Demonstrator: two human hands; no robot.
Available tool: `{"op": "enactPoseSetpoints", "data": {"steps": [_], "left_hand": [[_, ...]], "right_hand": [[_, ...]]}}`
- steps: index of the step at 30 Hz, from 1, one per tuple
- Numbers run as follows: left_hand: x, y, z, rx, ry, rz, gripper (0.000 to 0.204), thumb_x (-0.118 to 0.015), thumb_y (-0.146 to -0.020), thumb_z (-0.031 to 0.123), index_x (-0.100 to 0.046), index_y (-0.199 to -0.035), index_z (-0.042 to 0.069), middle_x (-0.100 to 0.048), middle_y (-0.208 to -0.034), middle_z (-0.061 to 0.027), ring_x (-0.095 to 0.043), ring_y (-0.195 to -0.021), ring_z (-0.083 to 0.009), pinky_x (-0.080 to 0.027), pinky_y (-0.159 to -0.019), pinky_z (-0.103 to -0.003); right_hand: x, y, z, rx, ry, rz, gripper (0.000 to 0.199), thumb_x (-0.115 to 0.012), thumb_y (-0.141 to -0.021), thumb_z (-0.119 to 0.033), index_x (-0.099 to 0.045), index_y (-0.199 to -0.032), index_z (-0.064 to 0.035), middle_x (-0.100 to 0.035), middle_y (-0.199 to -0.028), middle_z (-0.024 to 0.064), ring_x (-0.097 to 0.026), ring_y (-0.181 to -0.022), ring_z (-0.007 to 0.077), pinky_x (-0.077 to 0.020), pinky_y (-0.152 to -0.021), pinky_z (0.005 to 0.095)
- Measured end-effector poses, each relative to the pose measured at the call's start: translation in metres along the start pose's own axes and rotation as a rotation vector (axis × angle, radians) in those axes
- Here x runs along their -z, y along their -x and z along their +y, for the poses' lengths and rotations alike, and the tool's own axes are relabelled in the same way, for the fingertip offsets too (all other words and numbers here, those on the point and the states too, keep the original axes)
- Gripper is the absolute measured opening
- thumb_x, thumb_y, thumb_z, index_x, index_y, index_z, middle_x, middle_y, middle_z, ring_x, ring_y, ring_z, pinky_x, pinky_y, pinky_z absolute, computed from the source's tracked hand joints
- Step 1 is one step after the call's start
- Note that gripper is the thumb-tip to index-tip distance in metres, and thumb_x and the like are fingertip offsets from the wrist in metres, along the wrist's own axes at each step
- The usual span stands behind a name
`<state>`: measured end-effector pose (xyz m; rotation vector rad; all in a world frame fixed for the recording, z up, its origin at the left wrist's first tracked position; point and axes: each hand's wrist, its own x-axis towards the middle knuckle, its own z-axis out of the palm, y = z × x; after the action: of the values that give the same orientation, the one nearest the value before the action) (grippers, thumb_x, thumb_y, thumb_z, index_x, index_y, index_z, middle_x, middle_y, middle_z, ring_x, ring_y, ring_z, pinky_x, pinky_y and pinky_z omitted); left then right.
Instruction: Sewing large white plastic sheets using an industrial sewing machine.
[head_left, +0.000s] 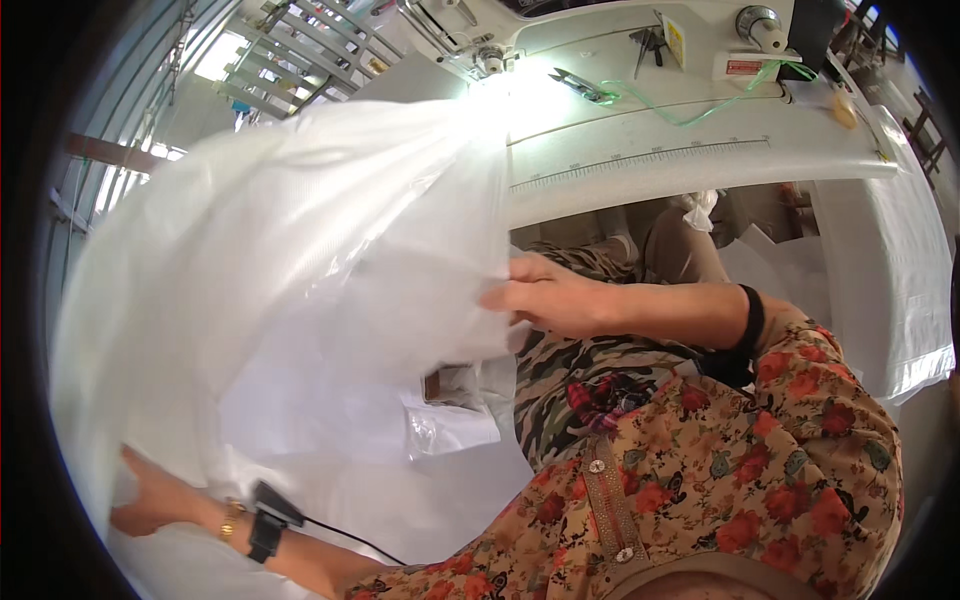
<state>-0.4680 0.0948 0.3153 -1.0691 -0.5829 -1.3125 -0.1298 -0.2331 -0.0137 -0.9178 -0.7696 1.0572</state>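
Holding up a white sheet [300, 270] with both hands.

Pinching the sheet's right edge with the right hand [550, 298], fingers closed on it, just below the table's [700, 170] near edge. Gripping the lower left corner with the left hand [150, 505], fingers mostly hidden behind the material. Spreading from lap up to the sewing machine [480, 45] at the table's far edge. Lying near that: scissors [580, 88], green cord [700, 105].
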Motion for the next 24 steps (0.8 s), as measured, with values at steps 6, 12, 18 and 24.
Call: {"op": "enactPoseSetpoints", "data": {"steps": [6,12,18,24], "left_hand": [[0.057,0.259,-0.019,0.324,-0.04,-0.722,0.084,-0.069,-0.08,0.056,-0.041,-0.135,-0.002,-0.044,-0.138,-0.021,-0.039,-0.129,-0.0391,-0.035,-0.101,-0.057],[0.156,0.364,0.053,-0.331,0.722,-1.927,0.03,-0.063,-0.081,0.025,-0.069,-0.092,-0.002,-0.07,-0.09,-0.0174,-0.066,-0.09,-0.0298,-0.05,-0.085,-0.042],[0.25,0.176,0.208,0.122,1.384,-2.024,0.016,-0.062,-0.086,0.017,-0.07,-0.089,0.004,-0.069,-0.075,-0.0125,-0.069,-0.073,-0.0256,-0.052,-0.067,-0.033],[0.285,0.096,0.333,0.193,1.908,-1.262,0.041,-0.073,-0.081,0.018,-0.058,-0.114,0.0,-0.063,-0.109,-0.0181,-0.061,-0.095,-0.0356,-0.048,-0.081,-0.041]], "right_hand": [[0.001,0.024,0.033,-0.302,-0.191,0.029,0.026,-0.055,-0.094,-0.024,-0.065,-0.102,-0.0014,-0.066,-0.092,0.0045,-0.064,-0.081,0.0132,-0.0529,-0.074,0.0292],[0.019,0.023,0.036,-0.315,0.464,-0.048,0.036,-0.055,-0.094,-0.032,-0.062,-0.09,0.003,-0.067,-0.081,0.0119,-0.067,-0.073,0.0212,-0.0529,-0.067,0.0375],[0.07,-0.015,-0.05,0.137,1.346,0.148,0.03,-0.056,-0.09,-0.034,-0.063,-0.082,-0.0053,-0.064,-0.075,0.0172,-0.063,-0.072,0.0362,-0.0497,-0.067,0.0445],[0.148,-0.101,-0.084,0.184,1.632,0.693,0.019,-0.06,-0.086,-0.027,-0.068,-0.089,-0.0102,-0.067,-0.081,0.0145,-0.064,-0.082,0.034,-0.0485,-0.072,0.046]]}}
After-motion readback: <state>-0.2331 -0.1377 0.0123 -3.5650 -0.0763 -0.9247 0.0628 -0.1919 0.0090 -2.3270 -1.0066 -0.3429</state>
